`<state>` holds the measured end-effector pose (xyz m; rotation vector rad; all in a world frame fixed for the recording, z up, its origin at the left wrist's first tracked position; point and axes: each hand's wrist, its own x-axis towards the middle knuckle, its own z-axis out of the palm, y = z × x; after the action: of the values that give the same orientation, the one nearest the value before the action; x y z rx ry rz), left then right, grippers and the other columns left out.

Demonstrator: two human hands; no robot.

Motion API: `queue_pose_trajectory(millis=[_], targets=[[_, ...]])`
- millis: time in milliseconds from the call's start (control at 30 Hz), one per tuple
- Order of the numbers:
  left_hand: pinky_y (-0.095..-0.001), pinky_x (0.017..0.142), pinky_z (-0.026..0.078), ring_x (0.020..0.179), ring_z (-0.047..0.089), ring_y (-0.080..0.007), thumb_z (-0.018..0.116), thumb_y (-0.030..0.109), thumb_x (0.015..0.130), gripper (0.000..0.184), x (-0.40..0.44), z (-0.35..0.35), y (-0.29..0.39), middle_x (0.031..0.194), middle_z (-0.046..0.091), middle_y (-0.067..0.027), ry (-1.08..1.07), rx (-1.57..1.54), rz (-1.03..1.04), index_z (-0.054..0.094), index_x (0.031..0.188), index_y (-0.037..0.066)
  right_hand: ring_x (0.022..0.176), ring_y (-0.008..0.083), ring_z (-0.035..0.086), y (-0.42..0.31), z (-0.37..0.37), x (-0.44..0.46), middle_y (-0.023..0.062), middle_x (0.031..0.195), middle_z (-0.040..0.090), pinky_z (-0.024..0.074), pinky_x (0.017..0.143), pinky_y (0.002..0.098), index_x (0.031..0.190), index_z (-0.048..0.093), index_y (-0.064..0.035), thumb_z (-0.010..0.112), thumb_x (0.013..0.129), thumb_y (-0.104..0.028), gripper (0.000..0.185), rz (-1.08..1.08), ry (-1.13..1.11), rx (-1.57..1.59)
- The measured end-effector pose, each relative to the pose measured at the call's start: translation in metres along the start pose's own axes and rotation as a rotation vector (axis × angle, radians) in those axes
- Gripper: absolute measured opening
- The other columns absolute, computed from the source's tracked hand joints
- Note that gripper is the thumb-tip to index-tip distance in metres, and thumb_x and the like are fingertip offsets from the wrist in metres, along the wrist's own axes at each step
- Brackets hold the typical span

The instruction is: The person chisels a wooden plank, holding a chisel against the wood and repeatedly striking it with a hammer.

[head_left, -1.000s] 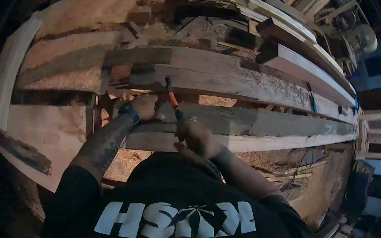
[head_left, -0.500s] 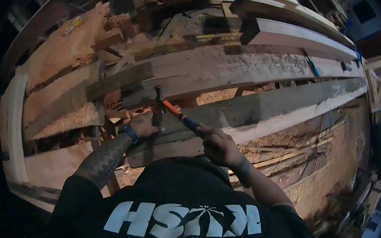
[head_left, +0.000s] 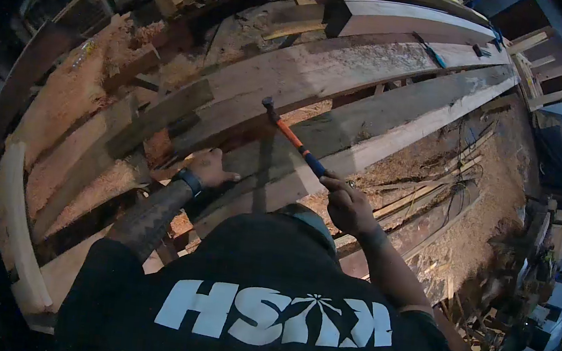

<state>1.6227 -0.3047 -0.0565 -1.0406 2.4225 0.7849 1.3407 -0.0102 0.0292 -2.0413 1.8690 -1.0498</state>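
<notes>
My right hand (head_left: 350, 205) is wrapped round the lower handle of a hammer (head_left: 293, 140) with an orange and dark blue handle. The dark hammer head (head_left: 268, 103) points up and left, over the gap between two long timbers. My left hand (head_left: 206, 168) rests at the near left end of a long wooden beam (head_left: 347, 131), thumb stretched to the right; its fingertips are partly hidden. A dark watch (head_left: 189, 181) is on that wrist. The beam has a greyish upper face and a paler side, and its shadowed end lies close to my body.
Another long plank (head_left: 333, 68) dusted with shavings runs behind the beam, with a blue-handled tool (head_left: 436, 56) on it. Thick squared timber (head_left: 413, 26) lies farther back. Rough boards (head_left: 85, 148) stand at left. Sawdust (head_left: 447, 227) and thin strips cover the ground at right.
The hammer head has moved up and to the right, farther from my left hand. My left hand stays at the beam's end. The whole view has turned slightly.
</notes>
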Motion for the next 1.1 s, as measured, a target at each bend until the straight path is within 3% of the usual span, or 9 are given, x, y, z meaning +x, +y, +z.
queue_pose_trajectory(millis=[167, 300, 400, 467, 533, 600, 633, 733, 1100], targets=[[-0.0474, 0.1, 0.05, 0.115, 0.063, -0.0428, 0.076, 0.062, 0.08, 0.089, 0.007, 0.017, -0.019, 0.124, 0.063, -0.0307, 0.128, 0.037, 0.111, 0.053, 0.126, -0.01, 0.111, 0.031, 0.07, -0.019, 0.003, 0.006, 0.0197, 0.11, 0.07, 0.0582, 0.088, 0.0366, 0.102, 0.061, -0.0004, 0.061, 0.089, 0.006, 0.015, 0.429, 0.094, 0.237], [-0.0458, 0.111, 0.043, 0.134, 0.051, -0.0411, 0.08, 0.065, 0.073, 0.109, 0.002, -0.002, -0.005, 0.143, 0.051, -0.0303, -0.013, -0.019, -0.003, 0.041, 0.145, -0.007, 0.092, 0.0264, 0.069, -0.057, -0.041, 0.071, 0.0155, 0.102, 0.071, 0.0536, 0.083, 0.0369, 0.118, 0.06, -0.0044, 0.055, 0.089, 0.01, 0.033, 0.59, -0.066, 0.262], [-0.0462, 0.109, 0.044, 0.13, 0.054, -0.0419, 0.08, 0.064, 0.073, 0.106, 0.009, -0.001, -0.01, 0.14, 0.054, -0.0303, -0.034, -0.039, 0.025, 0.044, 0.142, -0.008, 0.097, 0.0236, 0.068, -0.037, -0.035, 0.06, 0.0174, 0.11, 0.07, 0.0519, 0.089, 0.0349, 0.117, 0.06, -0.0039, 0.055, 0.089, 0.01, 0.031, 0.465, -0.14, 0.149], [-0.0473, 0.104, 0.047, 0.121, 0.06, -0.043, 0.078, 0.064, 0.077, 0.097, 0.027, 0.014, -0.029, 0.13, 0.061, -0.0316, -0.06, -0.042, 0.115, 0.051, 0.132, -0.012, 0.103, 0.0265, 0.067, -0.017, -0.01, 0.031, 0.0186, 0.117, 0.067, 0.053, 0.089, 0.036, 0.115, 0.06, -0.0046, 0.06, 0.087, 0.009, 0.031, 0.341, 0.028, 0.564], [-0.0477, 0.107, 0.045, 0.127, 0.056, -0.0424, 0.079, 0.064, 0.074, 0.102, 0.025, 0.01, -0.032, 0.137, 0.057, -0.0301, 0.002, -0.034, 0.158, 0.048, 0.139, -0.007, 0.109, 0.0317, 0.067, -0.015, -0.012, 0.026, 0.0206, 0.129, 0.062, 0.0556, 0.087, 0.0386, 0.115, 0.059, -0.0065, 0.067, 0.084, 0.007, 0.035, 0.113, 0.178, 0.563], [-0.0474, 0.112, 0.04, 0.135, 0.049, -0.0406, 0.084, 0.06, 0.069, 0.111, 0.021, 0.0, -0.024, 0.147, 0.048, -0.0272, -0.021, -0.115, 0.201, 0.039, 0.149, -0.002, 0.112, 0.0335, 0.066, -0.003, -0.007, -0.003, 0.0192, 0.124, 0.065, 0.0534, 0.096, 0.0426, 0.121, 0.056, -0.0068, 0.067, 0.085, 0.007, 0.04, 0.322, 0.048, 0.508], [-0.0468, 0.116, 0.036, 0.141, 0.043, -0.039, 0.088, 0.056, 0.066, 0.119, 0.021, -0.009, -0.018, 0.153, 0.042, -0.025, -0.082, -0.199, 0.192, 0.031, 0.154, 0.001, 0.115, 0.0324, 0.064, 0.008, 0.006, 0.014, 0.0212, 0.126, 0.062, 0.0527, 0.095, 0.0425, 0.122, 0.053, -0.0051, 0.068, 0.086, 0.007, 0.04, 0.017, 0.247, 0.484], [-0.0464, 0.118, 0.034, 0.146, 0.038, -0.0364, 0.092, 0.051, 0.065, 0.128, 0.033, -0.003, -0.022, 0.159, 0.036, -0.0238, -0.101, -0.211, 0.208, 0.021, 0.161, 0.005, 0.111, 0.0388, 0.066, 0.006, -0.002, 0.042, 0.0204, 0.115, 0.068, 0.0489, 0.102, 0.0515, 0.117, 0.059, -0.0053, 0.076, 0.088, -0.018, 0.036, -0.001, 0.32, 0.49], [-0.0498, 0.081, 0.053, 0.092, 0.069, -0.0399, 0.083, 0.061, 0.069, 0.076, 0.0, -0.021, 0.005, 0.096, 0.071, -0.0226, 0.052, -0.079, 0.121, 0.064, 0.11, 0.0, 0.058, 0.0243, 0.056, -0.017, -0.013, 0.15, 0.01, 0.067, 0.055, 0.0403, 0.054, 0.0364, 0.074, 0.057, -0.0039, 0.068, 0.088, -0.004, 0.018, 0.099, 0.268, 0.571]])
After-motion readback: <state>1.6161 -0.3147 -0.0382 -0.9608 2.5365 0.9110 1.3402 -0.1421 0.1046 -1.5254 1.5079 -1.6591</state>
